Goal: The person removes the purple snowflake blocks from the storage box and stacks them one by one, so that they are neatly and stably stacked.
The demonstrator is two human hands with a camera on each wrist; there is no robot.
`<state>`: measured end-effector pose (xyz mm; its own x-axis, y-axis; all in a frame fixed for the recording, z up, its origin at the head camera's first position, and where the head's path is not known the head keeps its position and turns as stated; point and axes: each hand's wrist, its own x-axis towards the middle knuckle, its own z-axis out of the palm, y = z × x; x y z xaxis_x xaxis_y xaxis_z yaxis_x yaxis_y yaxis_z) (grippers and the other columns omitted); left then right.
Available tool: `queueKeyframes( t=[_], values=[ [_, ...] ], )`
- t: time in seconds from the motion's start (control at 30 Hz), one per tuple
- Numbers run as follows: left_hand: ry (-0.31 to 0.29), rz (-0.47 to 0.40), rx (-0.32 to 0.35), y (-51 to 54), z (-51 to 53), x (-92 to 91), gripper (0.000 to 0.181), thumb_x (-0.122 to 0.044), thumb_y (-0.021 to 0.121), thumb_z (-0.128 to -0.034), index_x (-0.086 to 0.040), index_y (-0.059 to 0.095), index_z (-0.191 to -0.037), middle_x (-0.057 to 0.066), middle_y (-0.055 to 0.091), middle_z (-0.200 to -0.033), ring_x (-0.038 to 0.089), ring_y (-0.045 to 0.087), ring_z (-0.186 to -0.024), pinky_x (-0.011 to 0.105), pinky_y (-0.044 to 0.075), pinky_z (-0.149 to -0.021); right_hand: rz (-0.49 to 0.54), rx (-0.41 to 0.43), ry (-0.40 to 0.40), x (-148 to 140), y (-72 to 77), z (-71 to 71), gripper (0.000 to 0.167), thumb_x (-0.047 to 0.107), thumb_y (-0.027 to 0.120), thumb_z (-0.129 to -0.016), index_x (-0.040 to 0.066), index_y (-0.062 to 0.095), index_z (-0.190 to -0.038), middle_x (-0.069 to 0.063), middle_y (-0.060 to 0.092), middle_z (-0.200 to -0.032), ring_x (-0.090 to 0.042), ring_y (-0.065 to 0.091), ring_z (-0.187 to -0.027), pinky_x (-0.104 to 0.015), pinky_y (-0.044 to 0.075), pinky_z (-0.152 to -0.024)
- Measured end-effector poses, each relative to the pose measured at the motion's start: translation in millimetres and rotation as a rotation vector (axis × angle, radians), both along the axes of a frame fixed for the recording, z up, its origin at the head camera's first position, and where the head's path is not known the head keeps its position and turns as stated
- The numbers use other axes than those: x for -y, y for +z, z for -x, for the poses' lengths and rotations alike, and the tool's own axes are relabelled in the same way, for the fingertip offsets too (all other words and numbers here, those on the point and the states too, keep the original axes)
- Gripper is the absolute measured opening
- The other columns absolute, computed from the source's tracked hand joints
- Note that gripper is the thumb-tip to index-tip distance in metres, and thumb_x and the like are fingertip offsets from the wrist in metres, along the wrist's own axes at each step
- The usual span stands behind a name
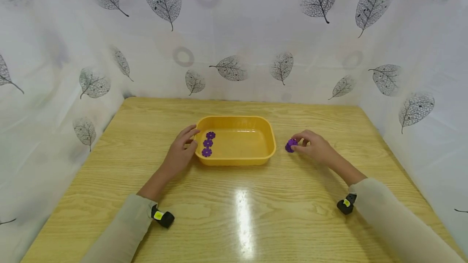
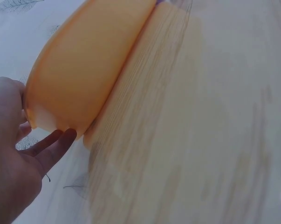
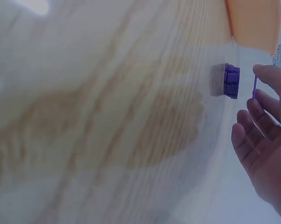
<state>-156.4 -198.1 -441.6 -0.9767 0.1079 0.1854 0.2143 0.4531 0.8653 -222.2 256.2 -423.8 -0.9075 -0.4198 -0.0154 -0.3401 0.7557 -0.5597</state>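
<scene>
1. Right grip, a bare hand: thumb and finger pinching one purple disc, thin and seen edge-on in the right wrist view.
2. Purple stack, short, several layers: resting right of the tray, just beside the pinched disc and, in that wrist view, apart from it.
3. Left grip, a bare hand: fingers spread and loosely bent, touching the tray's left end.
4. Yellow tray, rounded corners: standing between the two hands.
5. Three purple discs, notched edges: inside the tray, in a row along its left end.
6. Surface, pale wood grain: bearing tray and stack.
7. Pale sleeves, one per arm; black device at each wrist.
8. White backdrop, leaf-printed: behind the surface.
</scene>
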Motion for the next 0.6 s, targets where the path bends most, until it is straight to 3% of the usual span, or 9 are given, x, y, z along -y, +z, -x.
queueKeyframes(
  t=[0.6],
  values=[
    [-0.009,0.003,-0.010,-4.6,2.1,2.2,0.045,-0.014,0.047,-0.1044,-0.003,0.049,-0.148,0.009,0.032,-0.163,0.037,0.053,-0.129,0.054,0.047,-0.108,-0.052,0.012,0.011,0.7,-7.3,2.8,0.039,0.031,0.069,-0.096,0.006,0.067,-0.126,-0.010,0.063,-0.112,-0.021,0.058,-0.093,-0.033,0.050,-0.075]
  ],
)
